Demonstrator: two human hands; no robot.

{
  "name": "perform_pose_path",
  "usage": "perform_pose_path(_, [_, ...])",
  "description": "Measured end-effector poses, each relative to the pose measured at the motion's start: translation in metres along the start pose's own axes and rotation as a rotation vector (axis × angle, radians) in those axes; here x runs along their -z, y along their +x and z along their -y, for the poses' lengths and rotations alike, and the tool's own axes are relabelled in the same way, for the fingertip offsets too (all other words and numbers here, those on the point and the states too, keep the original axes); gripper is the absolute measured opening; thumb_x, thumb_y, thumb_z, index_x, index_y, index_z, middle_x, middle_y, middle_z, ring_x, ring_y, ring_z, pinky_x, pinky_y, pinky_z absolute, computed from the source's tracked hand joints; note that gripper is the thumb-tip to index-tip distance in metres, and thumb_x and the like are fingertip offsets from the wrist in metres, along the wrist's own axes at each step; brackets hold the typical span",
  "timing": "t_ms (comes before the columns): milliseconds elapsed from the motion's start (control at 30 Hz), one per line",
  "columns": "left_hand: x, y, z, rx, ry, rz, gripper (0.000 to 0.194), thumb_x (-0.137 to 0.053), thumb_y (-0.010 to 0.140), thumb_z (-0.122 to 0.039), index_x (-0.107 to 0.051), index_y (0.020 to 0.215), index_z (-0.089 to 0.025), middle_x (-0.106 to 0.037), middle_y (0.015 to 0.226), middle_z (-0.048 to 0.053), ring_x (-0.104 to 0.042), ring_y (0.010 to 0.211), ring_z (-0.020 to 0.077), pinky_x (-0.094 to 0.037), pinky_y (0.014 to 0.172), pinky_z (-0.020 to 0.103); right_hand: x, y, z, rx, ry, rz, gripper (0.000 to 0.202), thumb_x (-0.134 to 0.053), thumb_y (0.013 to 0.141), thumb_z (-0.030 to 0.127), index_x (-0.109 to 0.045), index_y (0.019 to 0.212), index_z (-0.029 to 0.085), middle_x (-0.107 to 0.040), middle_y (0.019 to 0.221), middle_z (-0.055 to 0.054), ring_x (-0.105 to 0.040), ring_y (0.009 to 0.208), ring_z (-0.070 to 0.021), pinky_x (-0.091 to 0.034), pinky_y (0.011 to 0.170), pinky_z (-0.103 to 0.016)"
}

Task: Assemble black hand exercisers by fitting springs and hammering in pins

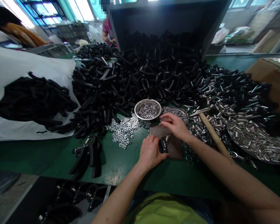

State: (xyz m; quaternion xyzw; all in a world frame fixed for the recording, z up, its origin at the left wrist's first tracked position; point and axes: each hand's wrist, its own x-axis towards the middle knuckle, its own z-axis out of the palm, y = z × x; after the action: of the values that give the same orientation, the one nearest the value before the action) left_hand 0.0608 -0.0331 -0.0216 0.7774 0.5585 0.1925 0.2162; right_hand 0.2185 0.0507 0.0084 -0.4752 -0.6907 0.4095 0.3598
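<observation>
My left hand (151, 152) is wrapped round a black plastic clamp part (163, 146), holding it over a brownish-grey block (176, 149) on the green bench. A metal coil spring (167, 138) shows at the part's upper end. My right hand (176, 126) hovers just above and beyond it, beside an oval dish (186, 115) of small metal pieces. Its thumb and fingers are bent towards each other; whatever lies between the tips is too small to make out. A round steel bowl (135, 112) of small metal parts stands left of the right fingertips.
Loose nuts (124, 129) lie left of the block. A hammer (211, 132) rests among springs on the right, near a large dish (259, 140) of metal pins. Black clamp parts (142, 74) are heaped behind. Several assembled clamps (90, 155) lie front left. Other people are beyond.
</observation>
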Motion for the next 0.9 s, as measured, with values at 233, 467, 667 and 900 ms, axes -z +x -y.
perform_pose_path(233, [-0.001,0.000,0.002,-0.044,-0.012,-0.005,0.053,-0.077,0.060,-0.042,-0.057,0.104,-0.019,-0.056,0.103,0.010,-0.048,0.101,0.0305,-0.036,0.087,0.043,-0.009,-0.049,-0.017,0.090,-0.270,0.015,0.009,-0.058,0.082,0.024,-0.060,0.075,0.020,-0.062,0.083,-0.004,-0.055,0.091,-0.0196,-0.043,0.084,-0.037])
perform_pose_path(467, [0.001,-0.001,-0.001,-0.061,0.080,0.006,0.050,-0.074,0.063,-0.044,-0.058,0.103,-0.019,-0.057,0.099,0.009,-0.050,0.098,0.0289,-0.038,0.083,0.040,-0.022,-0.053,-0.014,0.278,-0.662,0.044,0.011,-0.049,0.087,0.017,-0.057,0.080,0.018,-0.058,0.084,-0.009,-0.048,0.087,-0.0228,-0.042,0.075,-0.036])
perform_pose_path(667, [0.002,-0.002,-0.002,-0.072,0.078,-0.013,0.051,-0.075,0.063,-0.042,-0.056,0.105,-0.021,-0.057,0.100,0.007,-0.050,0.098,0.0271,-0.039,0.085,0.039,-0.028,-0.066,-0.013,0.336,-0.805,-0.030,0.020,-0.044,0.090,0.018,-0.059,0.077,0.017,-0.060,0.078,-0.009,-0.049,0.081,-0.0215,-0.038,0.070,-0.034])
perform_pose_path(900, [0.001,-0.003,0.001,-0.126,0.085,-0.010,0.077,-0.075,0.065,-0.042,-0.042,0.132,-0.025,-0.057,0.105,0.006,-0.050,0.099,0.0253,-0.040,0.085,0.038,0.018,-0.007,-0.024,0.211,-0.756,0.199,0.012,-0.057,0.086,0.026,-0.068,0.087,0.021,-0.066,0.087,-0.004,-0.054,0.090,-0.0181,-0.040,0.080,-0.031])
